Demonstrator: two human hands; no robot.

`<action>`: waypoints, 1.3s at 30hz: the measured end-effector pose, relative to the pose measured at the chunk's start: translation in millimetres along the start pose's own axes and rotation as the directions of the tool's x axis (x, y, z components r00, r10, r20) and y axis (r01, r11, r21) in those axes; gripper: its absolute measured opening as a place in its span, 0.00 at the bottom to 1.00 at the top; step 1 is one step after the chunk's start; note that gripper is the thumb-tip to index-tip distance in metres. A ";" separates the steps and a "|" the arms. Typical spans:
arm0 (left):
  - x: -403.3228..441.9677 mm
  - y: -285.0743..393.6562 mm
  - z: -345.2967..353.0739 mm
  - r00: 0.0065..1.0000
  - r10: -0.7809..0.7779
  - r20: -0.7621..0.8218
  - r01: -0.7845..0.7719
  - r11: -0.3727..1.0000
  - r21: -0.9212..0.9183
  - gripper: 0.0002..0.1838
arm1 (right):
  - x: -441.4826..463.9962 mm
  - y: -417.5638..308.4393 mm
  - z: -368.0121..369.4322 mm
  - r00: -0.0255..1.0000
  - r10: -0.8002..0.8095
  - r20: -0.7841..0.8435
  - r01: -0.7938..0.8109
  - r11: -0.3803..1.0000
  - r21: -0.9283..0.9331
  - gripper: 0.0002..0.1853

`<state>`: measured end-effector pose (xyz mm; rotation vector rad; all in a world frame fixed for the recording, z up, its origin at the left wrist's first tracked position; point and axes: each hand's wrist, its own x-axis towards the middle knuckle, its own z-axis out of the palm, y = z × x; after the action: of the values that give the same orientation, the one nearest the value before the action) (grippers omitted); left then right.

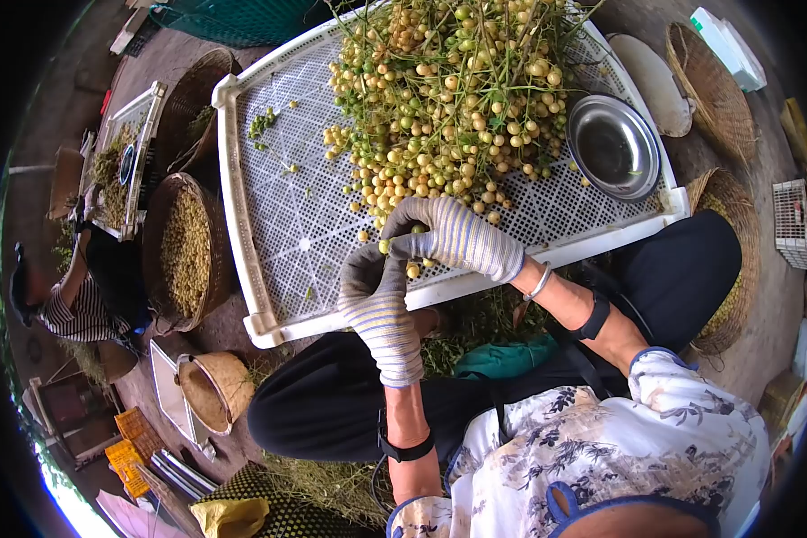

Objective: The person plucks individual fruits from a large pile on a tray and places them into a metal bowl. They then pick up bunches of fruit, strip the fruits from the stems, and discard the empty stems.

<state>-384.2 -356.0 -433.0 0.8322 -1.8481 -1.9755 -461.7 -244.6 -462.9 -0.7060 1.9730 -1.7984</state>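
My left hand (379, 309) and my right hand (462, 238) meet over the near edge of a white perforated plastic tray (273, 233). Both wear striped knit gloves with grey coated fingers. Their fingertips are pinched together around a small sprig of round yellow-green berries (384, 247); which fingers grip the stem is hard to make out. Just beyond my hands rises a big heap of berries on green stems (457, 99). A metal bowl (613, 148) sits at the tray's right side. A few loose green berries (262, 123) lie at its left.
A wicker basket of picked berries (186, 247) stands left of the tray. Further left, a person in a striped top (76, 314) sits by another tray. More baskets (713, 90) stand at the right. Plant stalks (323, 484) and a tan bucket (215, 390) are on the floor.
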 end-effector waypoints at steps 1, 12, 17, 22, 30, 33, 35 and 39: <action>-0.3 5.7 -2.3 0.997 -0.075 0.004 0.075 0.997 0.019 0.11 | -1.3 -3.6 -0.3 1.000 0.031 0.002 -0.031 0.999 -0.044 0.19; 6.3 8.1 -9.7 0.963 -0.213 0.162 0.246 0.944 -0.221 0.09 | -4.3 5.8 -3.9 0.989 0.124 0.084 -0.149 0.778 0.610 0.18; 3.0 2.9 -5.4 0.996 -0.036 0.081 0.034 0.999 0.032 0.12 | 1.3 8.8 3.2 0.999 -0.020 -0.040 0.020 1.000 -0.005 0.16; 12.7 6.2 -18.9 0.959 -0.248 0.137 0.247 0.969 0.029 0.10 | -0.8 15.1 -13.2 0.956 0.294 0.005 -0.246 0.791 0.560 0.13; 1.1 -4.5 -7.5 0.970 0.018 0.242 -0.065 0.979 0.191 0.06 | 0.0 -7.5 -1.5 0.997 0.048 -0.065 -0.042 0.996 0.080 0.11; 6.7 -7.0 -18.6 0.951 -0.184 0.250 0.179 0.983 0.040 0.12 | -1.3 -4.9 -12.7 0.961 0.272 -0.044 -0.220 0.854 0.472 0.12; 11.7 -5.6 -25.2 0.891 -0.320 0.323 0.404 0.882 -0.242 0.16 | 1.0 -3.5 -16.6 0.956 0.274 -0.109 -0.188 0.853 0.488 0.12; 17.6 -15.2 -27.5 0.672 -0.551 0.495 0.740 0.477 -0.473 0.13 | 3.3 -4.2 -35.4 0.935 0.261 -0.239 -0.182 0.934 0.306 0.09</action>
<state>-379.0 -386.5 -451.3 1.1715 -0.7603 -3.0835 -484.6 -218.3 -454.6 -0.1374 1.8157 -2.0605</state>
